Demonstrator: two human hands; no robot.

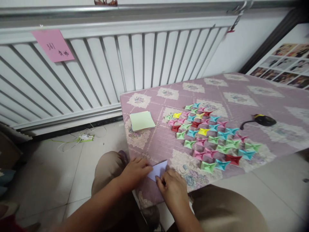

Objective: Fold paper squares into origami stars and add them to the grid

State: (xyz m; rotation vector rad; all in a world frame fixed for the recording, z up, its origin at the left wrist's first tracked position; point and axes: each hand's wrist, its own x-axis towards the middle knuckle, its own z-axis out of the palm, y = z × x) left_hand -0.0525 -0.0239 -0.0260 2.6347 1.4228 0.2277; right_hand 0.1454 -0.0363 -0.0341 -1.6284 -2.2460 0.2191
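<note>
left hand [137, 170] touching one lavender paper [157, 170], grip unclear | right hand [174, 184] pinching it | four red origami pieces [233, 159] lying right of it

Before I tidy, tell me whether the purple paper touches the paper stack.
Apart: the head view shows tablecloth between the purple paper and the paper stack.

This looks like a room in a home, perhaps a living or dining area. The table [161, 141] wears a lilac cloth patterned with floral patches, a household touch. Behind the table, a white ribbed radiator [137, 58] lines the wall beneath a metal pipe [60, 11]. Left of the table, a power strip [86, 138] and loose cords [64, 144] lie on pale floor tiles [56, 183]; beyond its far right end stand rows of photographs [286, 63].
</note>
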